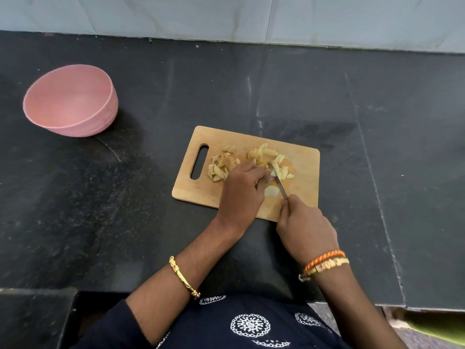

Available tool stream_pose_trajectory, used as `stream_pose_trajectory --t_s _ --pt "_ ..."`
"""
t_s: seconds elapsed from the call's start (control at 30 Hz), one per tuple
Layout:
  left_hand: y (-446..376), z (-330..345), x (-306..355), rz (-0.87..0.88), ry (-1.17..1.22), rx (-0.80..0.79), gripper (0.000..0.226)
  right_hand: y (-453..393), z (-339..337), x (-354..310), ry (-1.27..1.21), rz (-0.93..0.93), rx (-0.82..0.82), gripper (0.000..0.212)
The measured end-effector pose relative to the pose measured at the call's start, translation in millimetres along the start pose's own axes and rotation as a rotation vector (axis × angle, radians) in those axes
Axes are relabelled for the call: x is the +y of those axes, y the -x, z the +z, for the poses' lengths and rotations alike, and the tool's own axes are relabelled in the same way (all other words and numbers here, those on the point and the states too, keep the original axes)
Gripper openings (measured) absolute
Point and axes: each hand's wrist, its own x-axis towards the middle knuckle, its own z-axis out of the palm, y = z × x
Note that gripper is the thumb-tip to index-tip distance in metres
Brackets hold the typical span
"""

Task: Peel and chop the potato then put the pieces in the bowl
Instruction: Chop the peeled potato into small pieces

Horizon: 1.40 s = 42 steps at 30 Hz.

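Observation:
A wooden cutting board (299,195) lies on the black counter, with several pale chopped potato pieces (221,165) in two heaps on it. My left hand (241,190) sits curled on the board and holds down a potato piece (270,191). My right hand (305,225) grips the handle of a small knife (279,182). Its blade points away from me and lies just right of my left fingers, among the pieces. An empty pink bowl (100,114) stands far left on the counter.
The black stone counter (377,147) runs wide on both sides of the board. A light tiled wall (226,16) rises behind it. The counter's front edge is close to my body.

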Motion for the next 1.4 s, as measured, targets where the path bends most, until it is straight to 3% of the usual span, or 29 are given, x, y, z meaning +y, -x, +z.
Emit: stream_pose_trajectory --t_s 0.27,0.43,0.63,0.83,1.0,1.27,1.4 --pt "-6 -7 5 -0.059 0.041 -0.035 0.007 30 -14 25 -0.061 0.031 -0.083 0.030" --pt "-11 -21 13 -0.180 0.124 -0.113 0.012 14 -22 28 -0.187 -0.015 -0.006 0.033" --pt "5 -33 6 -0.067 0.005 -0.365 0.025 11 -13 24 -0.222 -0.021 -0.024 0.032" --pt "10 -21 9 -0.089 -0.022 -0.187 0.011 19 -7 22 -0.215 -0.017 -0.028 0.030" --pt "10 -18 16 -0.134 -0.075 -0.145 0.011 23 -4 19 -0.183 -0.022 -0.010 0.031" --pt "6 -27 16 -0.084 -0.129 -0.317 0.032 24 8 22 -0.219 0.019 0.031 0.031" --pt "-2 -28 15 -0.055 -0.160 -0.415 0.029 23 12 21 -0.259 0.024 0.043 0.030"
